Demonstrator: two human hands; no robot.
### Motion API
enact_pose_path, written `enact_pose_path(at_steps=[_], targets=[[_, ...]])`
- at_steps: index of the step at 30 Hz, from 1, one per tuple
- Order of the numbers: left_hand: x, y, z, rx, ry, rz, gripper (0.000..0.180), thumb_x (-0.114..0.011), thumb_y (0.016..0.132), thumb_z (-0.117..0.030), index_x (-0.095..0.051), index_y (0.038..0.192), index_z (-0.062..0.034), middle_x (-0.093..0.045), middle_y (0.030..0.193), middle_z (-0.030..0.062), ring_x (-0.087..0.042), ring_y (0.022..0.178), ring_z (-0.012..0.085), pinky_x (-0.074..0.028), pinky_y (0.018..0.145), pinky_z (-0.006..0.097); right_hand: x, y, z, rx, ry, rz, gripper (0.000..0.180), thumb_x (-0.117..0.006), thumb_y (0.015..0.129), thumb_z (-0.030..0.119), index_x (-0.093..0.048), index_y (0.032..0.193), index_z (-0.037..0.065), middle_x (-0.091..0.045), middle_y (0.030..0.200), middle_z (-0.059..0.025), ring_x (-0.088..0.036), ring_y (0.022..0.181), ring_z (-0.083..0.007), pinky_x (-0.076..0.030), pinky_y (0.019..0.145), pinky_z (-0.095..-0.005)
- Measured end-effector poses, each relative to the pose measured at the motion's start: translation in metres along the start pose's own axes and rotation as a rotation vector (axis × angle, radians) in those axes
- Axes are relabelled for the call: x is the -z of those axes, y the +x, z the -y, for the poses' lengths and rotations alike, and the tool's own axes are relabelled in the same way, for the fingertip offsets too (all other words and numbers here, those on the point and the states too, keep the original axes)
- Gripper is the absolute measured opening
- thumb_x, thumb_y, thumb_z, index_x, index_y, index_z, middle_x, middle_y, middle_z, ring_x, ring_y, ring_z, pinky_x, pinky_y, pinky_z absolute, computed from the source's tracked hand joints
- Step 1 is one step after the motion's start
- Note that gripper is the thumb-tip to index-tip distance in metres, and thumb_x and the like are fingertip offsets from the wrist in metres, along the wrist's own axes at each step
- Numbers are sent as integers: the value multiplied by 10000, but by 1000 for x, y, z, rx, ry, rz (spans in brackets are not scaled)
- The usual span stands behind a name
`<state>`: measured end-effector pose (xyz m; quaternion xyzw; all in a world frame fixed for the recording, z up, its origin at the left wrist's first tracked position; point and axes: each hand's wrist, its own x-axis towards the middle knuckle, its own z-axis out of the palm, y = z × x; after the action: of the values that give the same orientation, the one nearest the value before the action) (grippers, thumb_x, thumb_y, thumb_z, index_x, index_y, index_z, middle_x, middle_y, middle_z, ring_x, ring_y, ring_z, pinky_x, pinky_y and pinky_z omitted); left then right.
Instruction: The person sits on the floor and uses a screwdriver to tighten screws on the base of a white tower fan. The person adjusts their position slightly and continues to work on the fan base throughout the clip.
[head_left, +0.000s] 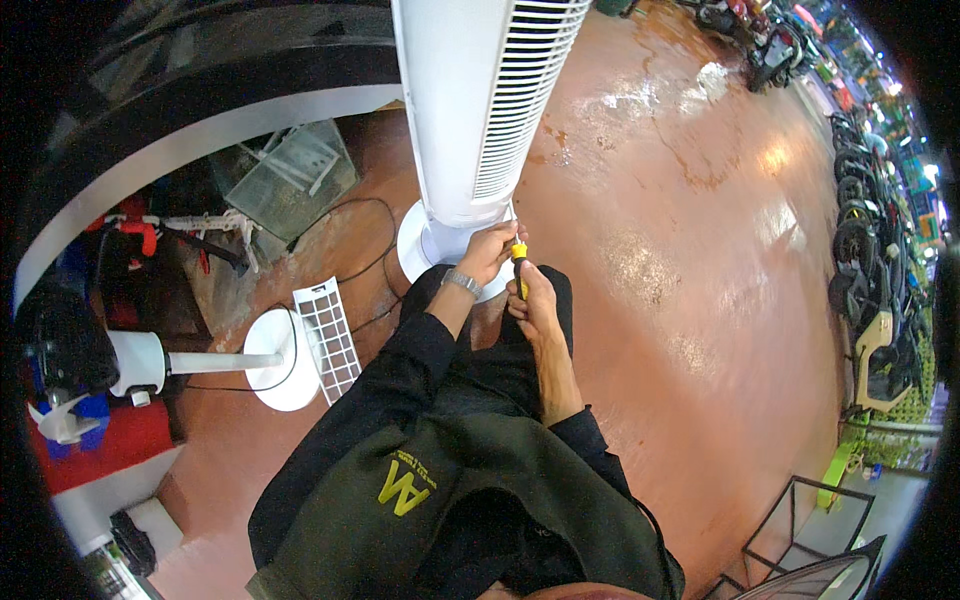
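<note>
A tall white tower fan (470,100) with a slatted grille stands upright before me on its round white base (412,245). In my right hand (537,300) is a screwdriver (520,262) with a yellow and black handle, its shaft directed at the lower end of the fan's body. My left hand (487,252), wearing a metal wristwatch (462,281), is closed at the fan's lower edge beside the screwdriver's shaft. What its fingertips pinch is too small to make out. My knees are on either side of the base.
To the left lie a white grid panel (328,335) and a white pedestal fan (285,360) with a cord. Beyond them are a clear bin (290,180) and a red pipe piece (140,232). Motorbikes (855,240) line the far right; a black metal frame (795,520) stands lower right.
</note>
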<state>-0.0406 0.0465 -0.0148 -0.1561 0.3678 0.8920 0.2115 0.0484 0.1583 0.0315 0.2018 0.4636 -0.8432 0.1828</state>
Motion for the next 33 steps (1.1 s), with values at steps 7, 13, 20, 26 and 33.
enact_pose_path(at_steps=[7, 13, 20, 26, 33], targets=[[2, -6, 3, -60, 42, -24, 281, -593, 906, -169, -574, 1105, 28, -626, 992, 90, -611, 889, 165, -522, 776, 306, 10, 8, -5, -213, 328, 132, 260, -475, 949, 391, -508, 1033, 147, -444, 644, 3, -289, 357, -20, -185, 288, -154], [75, -42, -9, -122, 186, 55, 252, -653, 840, -163, -631, 1014, 18, -667, 944, 92, -651, 815, 171, -540, 743, 293, 16, 7, -16, -141, 366, 156, 330, -490, 957, 363, -511, 1134, 84, -495, 719, -10, -385, 473, -39, -312, 386, -155], [368, -131, 24, -269, 1211, -884, 320, -635, 832, -317, -692, 947, -24, -688, 877, 129, -656, 808, 256, -525, 723, 381, 18, -60, -31, 153, -508, -227, 357, -518, 948, 272, -522, 1199, 19, -491, 743, 31, -465, 619, -38, -342, 474, -160], [439, -106, 118, 271, 1905, -674, 193, -580, 829, -204, -684, 847, -43, -666, 792, 156, -666, 797, 294, -535, 678, 409, 51, -107, -27, 79, -603, -278, 347, -520, 945, 259, -531, 1204, 29, -494, 721, 29, -441, 560, -38, -336, 459, -165], [341, -98, 79, 25, 1656, -748, 181, -558, 843, -262, -642, 916, -119, -648, 840, 120, -658, 790, 316, -537, 633, 439, 52, -131, -21, 146, -628, -414, 346, -488, 950, 256, -529, 1207, 29, -480, 706, 26, -442, 554, -44, -335, 451, -169]])
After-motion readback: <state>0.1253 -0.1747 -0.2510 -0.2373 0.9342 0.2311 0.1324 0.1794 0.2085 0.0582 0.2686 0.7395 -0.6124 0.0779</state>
